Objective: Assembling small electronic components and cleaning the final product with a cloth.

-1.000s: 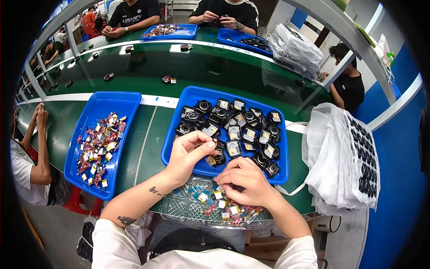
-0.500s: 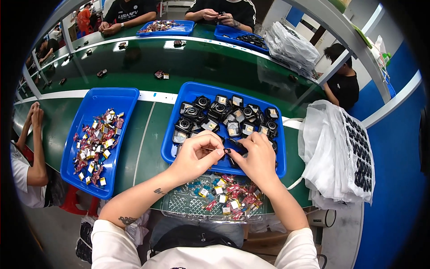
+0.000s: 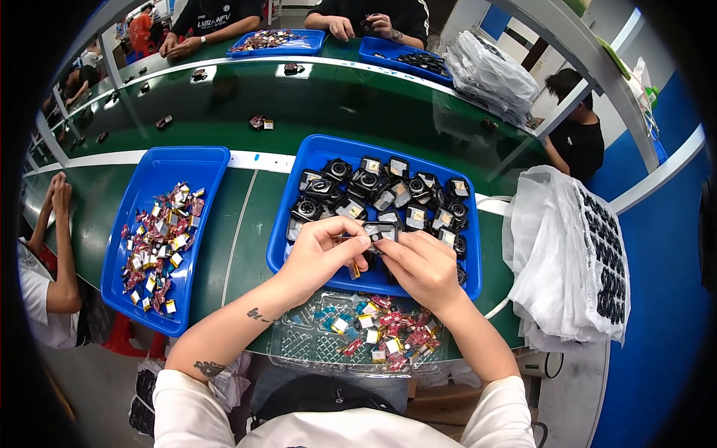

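Observation:
Over the near side of a blue tray (image 3: 279, 231), my two hands meet. A black watch case (image 3: 383, 228) with a greyish face is gripped between them. My left hand (image 3: 325, 250) is closed, thumb and index finger pinching the case's left edge. Beneath those fingers hangs a small red circuit board with a battery (image 3: 354, 267), partly hidden. My right hand (image 3: 424, 269) closes on the case's right and lower side, fingers bent inward. Several black watch cases (image 3: 366, 179) lie heaped in the tray, some face up and others showing round backs.
A clear plastic tray (image 3: 299, 343) with red boards and batteries (image 3: 388, 336) sits nearest me. At left stands another blue tray (image 3: 160, 168) of boards. White wrapped stacks (image 3: 545, 246) rise at right. Beyond runs a green conveyor (image 3: 216, 112) carrying parts; co-workers sit across and at left.
Earlier, a small dark piece showed between my fingertips; now a watch case sits there, with a red board below my left fingers. My right hand has turned inward. Conveyor parts have shifted left.

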Demonstrator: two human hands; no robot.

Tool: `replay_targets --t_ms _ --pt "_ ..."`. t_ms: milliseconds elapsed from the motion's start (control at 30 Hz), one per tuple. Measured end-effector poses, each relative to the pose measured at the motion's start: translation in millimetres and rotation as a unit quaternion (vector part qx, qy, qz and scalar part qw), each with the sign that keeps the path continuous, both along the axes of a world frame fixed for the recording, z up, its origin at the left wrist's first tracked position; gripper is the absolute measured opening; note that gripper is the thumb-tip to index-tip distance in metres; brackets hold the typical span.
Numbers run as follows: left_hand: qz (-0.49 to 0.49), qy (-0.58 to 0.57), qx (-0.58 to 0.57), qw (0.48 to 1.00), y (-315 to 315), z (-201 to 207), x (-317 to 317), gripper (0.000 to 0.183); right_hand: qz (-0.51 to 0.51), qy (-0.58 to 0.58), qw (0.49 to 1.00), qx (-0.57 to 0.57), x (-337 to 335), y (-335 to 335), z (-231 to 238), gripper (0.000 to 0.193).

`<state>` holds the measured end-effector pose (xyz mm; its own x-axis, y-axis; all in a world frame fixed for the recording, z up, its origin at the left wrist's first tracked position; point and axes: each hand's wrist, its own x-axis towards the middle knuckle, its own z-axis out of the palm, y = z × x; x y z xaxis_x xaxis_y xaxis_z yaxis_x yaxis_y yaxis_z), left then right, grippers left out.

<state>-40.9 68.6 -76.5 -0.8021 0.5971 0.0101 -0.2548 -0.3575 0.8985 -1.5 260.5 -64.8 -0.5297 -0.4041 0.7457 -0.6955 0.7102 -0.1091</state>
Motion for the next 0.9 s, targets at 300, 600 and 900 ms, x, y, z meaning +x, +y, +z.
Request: replay_targets --t_ms 300,600,900 --pt "0.096 0.119 -0.096 0.983 7.9 -4.1 4.2 0.006 0.037 0.02 0.997 0.057 4.0 0.7 -3.7 0.024" --pt "0.102 0.085 -0.081 0.988 6.4 -3.9 5.3 0.005 0.046 0.013 0.997 0.064 7.8 -0.8 -1.3 0.025" --pt "0.113 0.076 -0.096 0.986 7.0 -1.7 9.3 0.007 0.065 0.013 0.996 0.057 7.4 -1.5 -0.4 0.021"
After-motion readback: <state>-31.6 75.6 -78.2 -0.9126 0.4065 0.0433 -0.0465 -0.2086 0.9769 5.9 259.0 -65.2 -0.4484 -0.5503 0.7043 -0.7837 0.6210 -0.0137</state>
